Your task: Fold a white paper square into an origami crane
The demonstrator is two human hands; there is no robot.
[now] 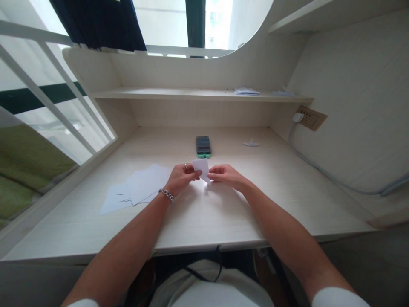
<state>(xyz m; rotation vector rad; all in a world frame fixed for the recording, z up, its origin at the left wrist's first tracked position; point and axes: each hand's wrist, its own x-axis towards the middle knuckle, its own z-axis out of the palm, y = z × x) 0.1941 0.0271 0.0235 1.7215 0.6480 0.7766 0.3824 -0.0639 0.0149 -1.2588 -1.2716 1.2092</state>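
Between my hands, just above the desk, is a small folded white paper. My left hand pinches its left side between thumb and fingers; a ring and a chain bracelet show on that hand and wrist. My right hand has its thumb and fingertips pressed together at the paper's lower right edge. Just beyond the paper lies a phone with a green edge. A small folded paper figure with pointed tips rests on the desk farther right.
Flat white sheets lie on the desk beside my left forearm, with thin dark lines on them. A shelf at the back bears a paper stack. On the right, a cable runs from a wall socket.
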